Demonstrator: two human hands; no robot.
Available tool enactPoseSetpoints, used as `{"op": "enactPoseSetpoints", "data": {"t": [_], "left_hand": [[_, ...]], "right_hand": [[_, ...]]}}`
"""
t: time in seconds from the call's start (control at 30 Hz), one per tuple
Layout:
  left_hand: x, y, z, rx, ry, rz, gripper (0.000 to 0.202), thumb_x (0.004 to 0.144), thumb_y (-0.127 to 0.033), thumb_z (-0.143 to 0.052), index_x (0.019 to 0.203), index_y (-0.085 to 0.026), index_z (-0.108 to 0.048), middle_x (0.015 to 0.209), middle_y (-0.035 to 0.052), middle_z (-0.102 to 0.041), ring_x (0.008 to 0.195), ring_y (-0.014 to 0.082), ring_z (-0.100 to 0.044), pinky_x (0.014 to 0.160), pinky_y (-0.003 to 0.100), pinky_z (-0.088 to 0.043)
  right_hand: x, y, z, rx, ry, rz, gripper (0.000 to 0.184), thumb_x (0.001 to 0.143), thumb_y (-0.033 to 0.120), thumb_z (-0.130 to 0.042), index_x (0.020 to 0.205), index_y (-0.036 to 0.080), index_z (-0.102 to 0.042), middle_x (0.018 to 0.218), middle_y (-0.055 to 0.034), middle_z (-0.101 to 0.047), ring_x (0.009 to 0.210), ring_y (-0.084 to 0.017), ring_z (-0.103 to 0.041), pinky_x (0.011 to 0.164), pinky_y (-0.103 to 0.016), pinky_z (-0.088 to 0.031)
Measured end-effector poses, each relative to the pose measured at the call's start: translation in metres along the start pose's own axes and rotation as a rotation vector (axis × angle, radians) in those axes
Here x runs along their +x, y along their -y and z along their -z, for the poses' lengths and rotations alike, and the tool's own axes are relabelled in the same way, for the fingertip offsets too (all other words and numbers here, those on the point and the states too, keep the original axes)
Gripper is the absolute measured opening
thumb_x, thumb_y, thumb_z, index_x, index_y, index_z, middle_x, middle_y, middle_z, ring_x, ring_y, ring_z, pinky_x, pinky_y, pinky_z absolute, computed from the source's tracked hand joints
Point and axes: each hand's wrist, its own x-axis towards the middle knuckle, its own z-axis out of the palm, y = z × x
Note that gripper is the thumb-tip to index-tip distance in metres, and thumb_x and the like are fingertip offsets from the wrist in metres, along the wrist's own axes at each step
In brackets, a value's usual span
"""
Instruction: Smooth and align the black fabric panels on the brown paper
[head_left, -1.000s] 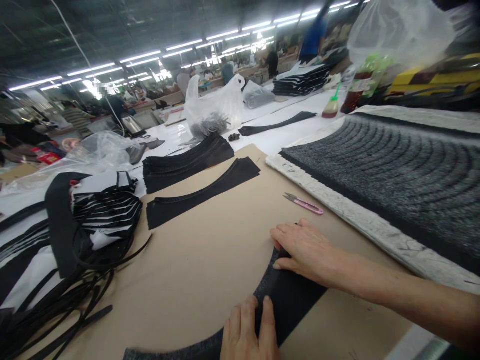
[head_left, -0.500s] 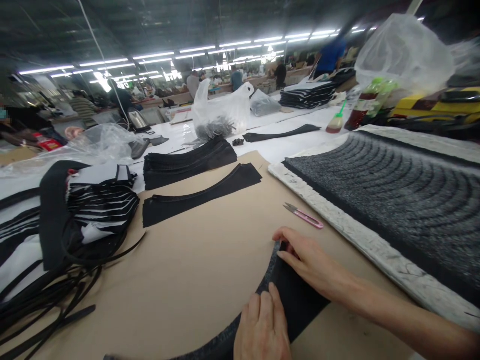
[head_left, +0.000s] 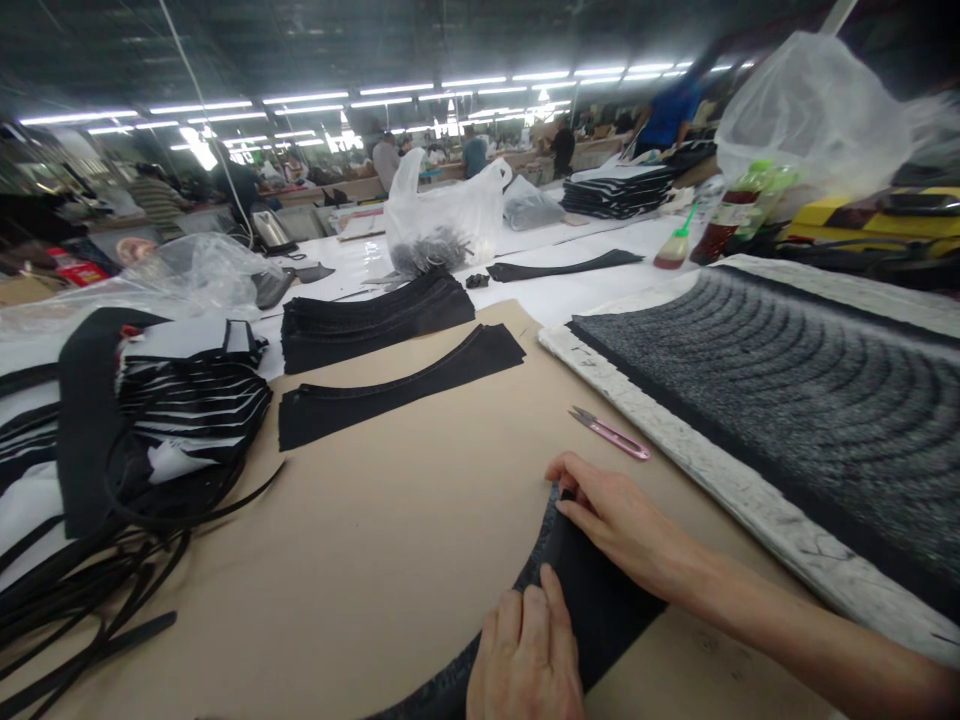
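Note:
A curved black fabric piece [head_left: 600, 600] lies on the brown board, a grey, speckled strip running along its concave edge. My right hand [head_left: 619, 520] pinches the far corner of that edge between thumb and fingers. Nearer to me, my left hand [head_left: 525, 655] is closed over the same edge, its bent fingers together and pressing the fabric; the thumb is hidden. Pink-handled thread snips [head_left: 611, 435] lie beyond my right hand. Farther off on the board rests a similar curved black piece [head_left: 405, 385], with a stack of such pieces [head_left: 375, 320] behind it.
On the right lies a pale slab [head_left: 750, 520] carrying rows of overlapping dark speckled pieces [head_left: 780, 380]. Black strips [head_left: 112, 600] and a bundle of black-and-white pieces [head_left: 195, 390] are on the left. A small glue bottle [head_left: 673, 248] and a white plastic bag [head_left: 446, 215] stand farther back.
The view has shifted slightly, moving the left-hand bundle a little toward the left edge. Both hands keep nearly the same places on the black fabric.

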Motion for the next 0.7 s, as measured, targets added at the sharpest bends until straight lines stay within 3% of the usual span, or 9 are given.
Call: {"op": "enactPoseSetpoints", "data": {"t": [0.37,0.53,0.7], "left_hand": [[0.003,-0.003,-0.006,-0.006,-0.015,0.023,0.029,0.089,-0.019,-0.052,0.114,-0.012,-0.062,0.088,0.0065,-0.056,0.077,0.0163,-0.053,0.064,0.027,-0.044],[0.003,-0.001,-0.004,0.004,-0.015,0.002,0.028,0.089,-0.019,-0.051,0.114,-0.012,-0.062,0.088,0.0065,-0.056,0.076,0.0159,-0.052,0.063,0.027,-0.043],[0.005,0.001,-0.005,0.014,-0.034,-0.026,0.030,0.088,-0.016,-0.048,0.113,-0.010,-0.063,0.086,0.0057,-0.055,0.074,0.0160,-0.051,0.061,0.027,-0.042]], "right_hand": [[0.002,-0.005,-0.002,0.015,-0.035,-0.027,0.023,0.082,0.013,-0.051,0.104,0.021,-0.049,0.084,0.0001,-0.057,0.074,-0.015,-0.054,0.069,-0.028,-0.042],[0.001,-0.007,-0.002,0.023,-0.099,-0.032,0.026,0.082,0.015,-0.056,0.107,0.020,-0.048,0.093,-0.0023,-0.054,0.069,-0.014,-0.052,0.067,-0.028,-0.044],[-0.003,-0.011,-0.007,-0.009,-0.176,0.033,0.008,0.086,0.018,-0.055,0.092,0.020,-0.049,0.094,-0.0028,-0.051,0.073,-0.014,-0.053,0.070,-0.029,-0.046]]}}
